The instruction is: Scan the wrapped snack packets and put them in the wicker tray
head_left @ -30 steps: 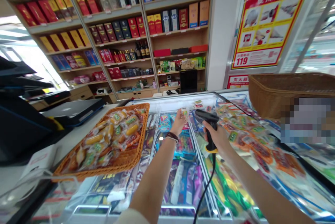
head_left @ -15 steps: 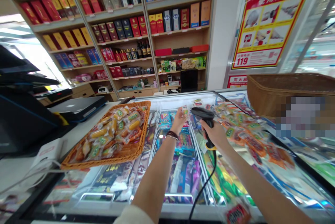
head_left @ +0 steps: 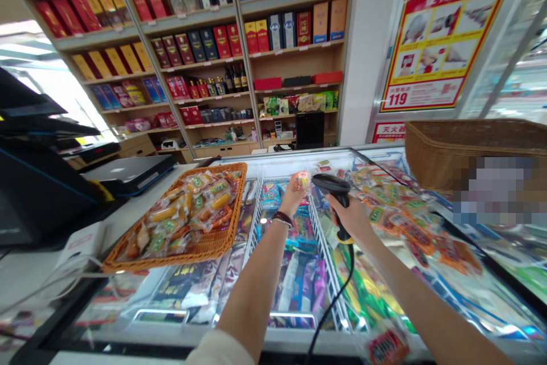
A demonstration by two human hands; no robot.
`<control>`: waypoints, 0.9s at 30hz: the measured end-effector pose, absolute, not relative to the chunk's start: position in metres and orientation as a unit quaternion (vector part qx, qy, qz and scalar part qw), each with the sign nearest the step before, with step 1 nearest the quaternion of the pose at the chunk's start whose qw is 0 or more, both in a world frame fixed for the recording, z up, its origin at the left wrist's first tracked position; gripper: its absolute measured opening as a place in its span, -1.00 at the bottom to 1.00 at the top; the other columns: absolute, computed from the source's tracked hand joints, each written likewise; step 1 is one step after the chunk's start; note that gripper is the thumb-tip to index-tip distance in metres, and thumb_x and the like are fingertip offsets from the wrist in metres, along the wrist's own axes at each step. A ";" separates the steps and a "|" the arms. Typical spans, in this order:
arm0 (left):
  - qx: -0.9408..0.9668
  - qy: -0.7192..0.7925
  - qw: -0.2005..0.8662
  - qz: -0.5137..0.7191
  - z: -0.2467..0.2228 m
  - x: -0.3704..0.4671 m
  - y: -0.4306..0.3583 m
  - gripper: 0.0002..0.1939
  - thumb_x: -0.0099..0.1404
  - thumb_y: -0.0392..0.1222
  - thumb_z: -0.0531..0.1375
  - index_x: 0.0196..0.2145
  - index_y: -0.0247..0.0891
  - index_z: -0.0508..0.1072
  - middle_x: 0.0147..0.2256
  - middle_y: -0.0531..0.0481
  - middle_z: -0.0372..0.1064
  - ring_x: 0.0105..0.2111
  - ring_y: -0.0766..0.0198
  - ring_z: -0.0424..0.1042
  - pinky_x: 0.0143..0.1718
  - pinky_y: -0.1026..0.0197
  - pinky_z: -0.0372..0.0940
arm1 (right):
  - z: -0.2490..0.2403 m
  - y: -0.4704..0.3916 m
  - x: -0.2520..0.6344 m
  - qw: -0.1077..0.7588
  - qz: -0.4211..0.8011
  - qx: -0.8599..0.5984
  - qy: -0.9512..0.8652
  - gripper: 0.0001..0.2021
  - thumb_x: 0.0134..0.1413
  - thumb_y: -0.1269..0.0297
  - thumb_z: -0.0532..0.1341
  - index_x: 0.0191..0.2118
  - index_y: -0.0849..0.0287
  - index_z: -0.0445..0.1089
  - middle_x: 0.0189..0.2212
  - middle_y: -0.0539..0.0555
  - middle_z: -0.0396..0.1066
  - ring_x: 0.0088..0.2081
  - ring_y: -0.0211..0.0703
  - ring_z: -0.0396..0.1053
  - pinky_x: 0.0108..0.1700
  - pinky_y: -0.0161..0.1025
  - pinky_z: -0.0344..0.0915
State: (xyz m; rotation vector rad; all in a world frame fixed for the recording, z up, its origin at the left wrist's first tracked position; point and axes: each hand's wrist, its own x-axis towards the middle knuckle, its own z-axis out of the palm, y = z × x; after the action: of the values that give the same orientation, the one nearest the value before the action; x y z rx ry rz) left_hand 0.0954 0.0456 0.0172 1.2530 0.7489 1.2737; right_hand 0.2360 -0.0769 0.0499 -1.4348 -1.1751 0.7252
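My right hand (head_left: 351, 214) is wrapped round the handle of a black barcode scanner (head_left: 331, 184), whose cord hangs down toward the front edge. The scanner's head points left at a small clear-wrapped snack packet (head_left: 303, 179). My left hand (head_left: 292, 194) pinches that packet by its left side, a short gap away from the scanner. A reddish glow lies on the packet's label; its contents are too small to make out. Both hands are above the glass-topped freezer (head_left: 252, 341). To their left, an orange wicker basket (head_left: 213, 248) holds several wrapped sausages and other snacks.
More wrapped snacks (head_left: 410, 228) lie spread on the glass at the right. One red-labelled packet (head_left: 388, 347) rests at the front edge. A brown basket (head_left: 431, 154) stands far right. Black counter equipment (head_left: 132, 174) and a white box (head_left: 81, 248) with cables occupy the left.
The packet in my left hand now shows a reddish-orange glow that was not there before. Both hands stay almost where they were; the view has shifted slightly.
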 end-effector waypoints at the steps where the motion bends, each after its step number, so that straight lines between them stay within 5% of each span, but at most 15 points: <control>1: 0.531 0.321 0.571 0.538 0.017 0.095 0.046 -0.46 0.19 -0.08 0.39 0.11 -0.16 0.43 -0.18 -0.12 0.52 -0.17 0.08 0.51 -0.09 0.05 0.41 | 0.051 -0.077 0.236 0.544 0.303 -0.606 -0.495 -0.64 0.03 -0.09 0.28 -0.54 0.04 0.27 -0.80 -0.05 0.28 -0.76 -0.21 0.22 -0.62 -0.27 0.15; 12: 0.507 0.323 0.579 0.550 0.013 0.096 0.048 -0.52 0.18 -0.20 0.38 0.06 -0.17 0.44 -0.22 -0.08 0.50 -0.28 0.24 0.47 -0.18 0.17 0.42 | 0.053 -0.080 0.236 0.527 0.287 -0.618 -0.508 -0.65 0.08 -0.05 0.24 -0.54 0.06 0.28 -0.81 -0.06 0.27 -0.76 -0.22 0.25 -0.62 -0.29 0.17; 19: 0.491 0.322 0.561 0.583 0.038 0.064 0.052 -0.38 0.05 -0.17 0.46 0.05 -0.19 0.38 -0.26 -0.02 0.46 -0.32 0.29 0.50 -0.17 0.19 0.41 | 0.082 -0.066 0.214 0.570 0.402 -0.548 -0.462 -0.62 -0.10 -0.03 0.39 -0.55 0.09 0.26 -0.74 -0.08 0.29 -0.75 -0.27 0.22 -0.70 -0.32 0.13; 27: 0.561 0.535 0.240 0.584 0.114 -0.063 0.063 -0.78 0.30 -0.27 0.23 -0.09 -0.28 0.43 -0.22 -0.12 0.49 -0.33 0.26 0.48 -0.16 0.16 0.38 | 0.124 -0.038 0.136 0.586 0.496 -0.457 -0.449 -0.67 -0.12 0.08 0.43 -0.52 0.15 0.31 -0.68 -0.05 0.32 -0.73 -0.32 0.20 -0.72 -0.34 0.13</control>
State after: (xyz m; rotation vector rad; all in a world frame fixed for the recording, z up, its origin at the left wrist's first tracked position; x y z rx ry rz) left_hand -0.0628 0.0630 0.1137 1.5364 1.4644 1.5995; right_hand 0.1361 -0.0376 0.1244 -1.0656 -1.0479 1.1556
